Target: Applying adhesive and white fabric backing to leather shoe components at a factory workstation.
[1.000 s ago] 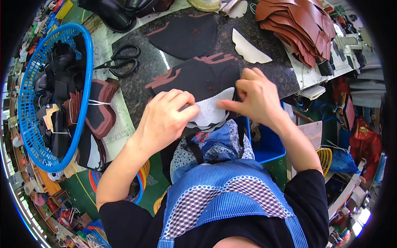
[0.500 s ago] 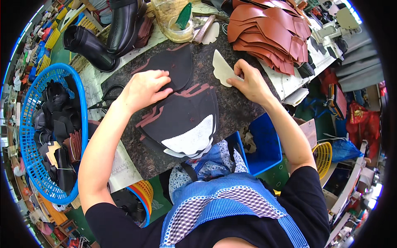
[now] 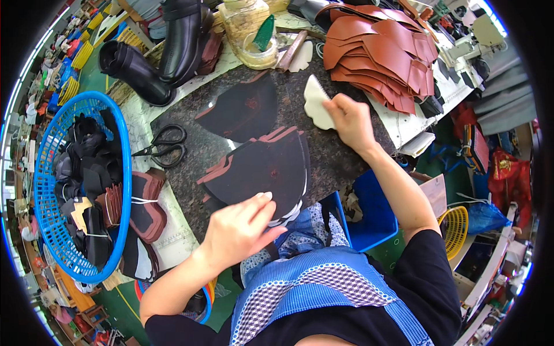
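Note:
My right hand (image 3: 350, 122) pinches a cream, scallop-edged flat piece (image 3: 316, 105) between thumb and fingers, held over the dark stone slab (image 3: 334, 164). My left hand (image 3: 242, 230) is at the near edge of a stack of black leather cut pieces (image 3: 259, 170); its fingers are stretched out, the thumb apart. Reddish-brown strips show along the stack's far and left edges. White edges peek out at its near right corner, partly hidden by my hand. Beyond the stack, a separate black cut piece (image 3: 239, 109) lies flat on the slab.
Black-handled scissors (image 3: 167, 147) lie left of the stack. Farther left stands a blue basket (image 3: 124, 190) of black parts. Black boots (image 3: 184, 46), a glue container (image 3: 261, 55) and piled brown leather pieces (image 3: 378, 52) line the far side. A blue bin (image 3: 375, 216) stands below the right edge.
My left hand has moved from the far black piece down to the stack's near edge. The white piece on top there no longer shows. My right hand still holds the cream piece.

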Motion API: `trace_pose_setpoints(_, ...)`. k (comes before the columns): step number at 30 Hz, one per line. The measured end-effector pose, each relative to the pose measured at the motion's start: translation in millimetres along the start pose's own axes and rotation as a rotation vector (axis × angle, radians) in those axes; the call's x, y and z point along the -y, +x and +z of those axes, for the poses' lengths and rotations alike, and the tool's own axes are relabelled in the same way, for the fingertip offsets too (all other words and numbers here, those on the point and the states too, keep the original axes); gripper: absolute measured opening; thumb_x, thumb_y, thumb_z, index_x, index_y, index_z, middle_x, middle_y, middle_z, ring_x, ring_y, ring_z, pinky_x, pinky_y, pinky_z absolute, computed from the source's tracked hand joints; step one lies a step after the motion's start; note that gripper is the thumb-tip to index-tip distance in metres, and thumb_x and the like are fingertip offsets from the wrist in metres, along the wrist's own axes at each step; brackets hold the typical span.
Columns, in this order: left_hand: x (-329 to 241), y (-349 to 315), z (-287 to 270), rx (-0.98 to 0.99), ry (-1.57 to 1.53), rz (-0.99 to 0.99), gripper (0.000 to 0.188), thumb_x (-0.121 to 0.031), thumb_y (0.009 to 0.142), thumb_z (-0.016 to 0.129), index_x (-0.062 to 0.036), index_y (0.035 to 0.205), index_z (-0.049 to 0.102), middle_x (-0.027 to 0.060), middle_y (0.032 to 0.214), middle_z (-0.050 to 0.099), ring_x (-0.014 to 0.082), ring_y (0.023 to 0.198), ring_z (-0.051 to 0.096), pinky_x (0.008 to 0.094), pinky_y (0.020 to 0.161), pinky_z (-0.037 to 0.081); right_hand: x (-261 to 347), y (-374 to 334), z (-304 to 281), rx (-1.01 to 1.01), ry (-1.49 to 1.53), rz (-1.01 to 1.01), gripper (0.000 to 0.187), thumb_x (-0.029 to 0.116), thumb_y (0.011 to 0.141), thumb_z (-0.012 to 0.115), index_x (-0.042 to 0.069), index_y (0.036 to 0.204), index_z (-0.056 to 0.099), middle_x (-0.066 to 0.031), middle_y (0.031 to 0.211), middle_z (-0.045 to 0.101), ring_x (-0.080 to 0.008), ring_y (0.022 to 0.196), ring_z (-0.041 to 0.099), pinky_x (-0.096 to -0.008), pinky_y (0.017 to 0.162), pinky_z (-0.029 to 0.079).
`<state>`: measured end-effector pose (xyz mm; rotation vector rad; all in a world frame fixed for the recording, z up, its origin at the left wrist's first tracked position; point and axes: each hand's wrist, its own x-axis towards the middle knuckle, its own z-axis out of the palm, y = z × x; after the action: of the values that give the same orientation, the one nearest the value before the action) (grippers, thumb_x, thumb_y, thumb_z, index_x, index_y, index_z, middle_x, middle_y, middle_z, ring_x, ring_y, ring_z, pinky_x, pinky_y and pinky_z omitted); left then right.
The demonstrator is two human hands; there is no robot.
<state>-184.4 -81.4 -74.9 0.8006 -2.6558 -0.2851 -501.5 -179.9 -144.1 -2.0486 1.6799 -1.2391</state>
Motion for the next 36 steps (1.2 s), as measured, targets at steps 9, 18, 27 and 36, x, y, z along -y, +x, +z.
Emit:
trace_pose_setpoints(9,8,61,-1,-0.247,-1.257,-0.57,0.025,-0.019,0.097,0.074,0.002,0.109,0.068,0.0028,0.094,0.072,0.0045,0.077,0.063,0.021,0.069,0.051,127,-11,-20,0.211,0.517,0.221,0.034,0.026,0.102,0.066,-0.001,0.081,0.061,0.0019,0.064,0.054,-0.0023,0.063,0.047,-0.0251,0.051,0.04)
trace_pose_setpoints(18,3,41,6,-0.492,-1.162,-0.62,0.021,-0.021,0.098,0.072,-0.0003,0.094,0.07,0.004,0.084,0.073,0.0043,0.07,0.062,0.0192,0.06,0.047,96,-20,-29,0.074,0.54,0.337,0.019,0.015,0.099,0.067,0.001,0.112,0.065,-0.0043,0.097,0.071,-0.0099,0.084,0.065,-0.0249,0.072,0.05)
trace_pose_setpoints(27,-12,31,6,-0.66,-1.339,-0.643,0.03,-0.026,0.104,0.062,-0.0019,0.093,0.075,0.0027,0.076,0.072,0.0056,0.06,0.056,0.0198,0.056,0.043,125,-33,-33,0.168,0.912,0.243,0.03,0.018,0.096,0.069,0.0,0.12,0.066,-0.0101,0.113,0.066,-0.0192,0.106,0.062,-0.034,0.092,0.048)
trace_pose_setpoints(36,-21,24,-37,-0.573,-0.387,-0.281,0.026,-0.018,0.087,0.08,-0.0016,0.104,0.068,0.0119,0.093,0.068,0.0199,0.076,0.07,0.032,0.061,0.055,179,-26,-35,0.378,0.362,-0.211,0.008,-0.006,0.082,0.068,-0.001,0.089,0.069,-0.0061,0.081,0.067,-0.0143,0.069,0.06,-0.0267,0.061,0.044)
